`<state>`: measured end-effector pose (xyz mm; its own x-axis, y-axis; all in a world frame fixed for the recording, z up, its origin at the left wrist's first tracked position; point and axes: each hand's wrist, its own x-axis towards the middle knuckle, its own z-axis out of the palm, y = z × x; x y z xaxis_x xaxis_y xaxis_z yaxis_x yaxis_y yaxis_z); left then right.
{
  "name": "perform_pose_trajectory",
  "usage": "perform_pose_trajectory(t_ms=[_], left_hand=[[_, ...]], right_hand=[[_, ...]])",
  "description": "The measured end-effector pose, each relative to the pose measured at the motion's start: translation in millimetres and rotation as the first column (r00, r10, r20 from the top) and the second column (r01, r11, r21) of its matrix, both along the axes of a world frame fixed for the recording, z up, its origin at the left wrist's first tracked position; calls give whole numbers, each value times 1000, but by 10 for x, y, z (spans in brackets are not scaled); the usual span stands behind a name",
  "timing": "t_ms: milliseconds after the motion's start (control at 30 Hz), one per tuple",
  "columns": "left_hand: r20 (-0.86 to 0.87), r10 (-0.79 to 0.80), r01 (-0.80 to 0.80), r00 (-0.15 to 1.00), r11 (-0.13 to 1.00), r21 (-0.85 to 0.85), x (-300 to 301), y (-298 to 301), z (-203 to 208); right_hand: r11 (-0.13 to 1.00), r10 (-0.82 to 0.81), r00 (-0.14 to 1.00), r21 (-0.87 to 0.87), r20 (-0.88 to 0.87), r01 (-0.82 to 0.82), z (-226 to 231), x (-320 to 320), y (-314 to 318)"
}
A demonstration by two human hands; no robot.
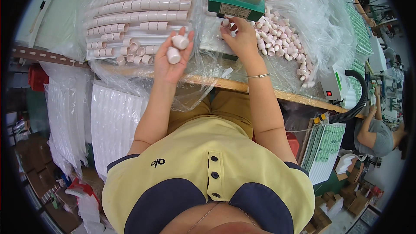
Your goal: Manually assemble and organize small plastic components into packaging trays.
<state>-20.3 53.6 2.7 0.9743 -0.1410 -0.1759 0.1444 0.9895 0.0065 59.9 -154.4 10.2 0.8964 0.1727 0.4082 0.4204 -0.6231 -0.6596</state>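
Observation:
My left hand point(167, 70) is palm up, and its curled fingers cradle pale pink cylindrical caps with white rounded parts. One cap point(173, 56) lies on the palm and another cap point(180, 42) rests against the fingers. My right hand point(243, 39) reaches under the green head of a bench press point(216, 3). Between its thumb and fingers it pinches a pale pink cap point(225, 24). The seat of the press beneath the head is mostly hidden by that hand.
Rows of pink caps point(147, 5) lie on a white ribbed tray to the left. Loose small pink-and-white pieces point(277, 32) are heaped to the right beside crumpled clear plastic point(327, 21). A white box point(334, 86) with a black hose stands at the right. Another person point(376, 136) sits far right.

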Motion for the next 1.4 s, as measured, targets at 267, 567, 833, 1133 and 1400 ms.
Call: perform_pose_trajectory(t_ms=[267,567,833,1133,1400], left_hand=[[147,-100,-177,984,-519,836,-126,472,198],[-35,-262,-215,964,-852,477,-148,469,110],[318,-151,-288,936,-849,443,-35,418,157],[506,-178,-276,844,-953,126,272,610,162],[321,-338,-463,885,-554,692,-16,96,342]], right_hand=[[934,-331,943,136,-7,329,-128,-328,-715],[863,-350,930,-425,-113,273,-484,-384,-1059],[898,-317,935,-366,-157,243,-456,-318,-922],[933,-360,918,-48,-165,357,-418,-574,-1015],[944,118,989,319,-93,-82,184,-889,-332]])
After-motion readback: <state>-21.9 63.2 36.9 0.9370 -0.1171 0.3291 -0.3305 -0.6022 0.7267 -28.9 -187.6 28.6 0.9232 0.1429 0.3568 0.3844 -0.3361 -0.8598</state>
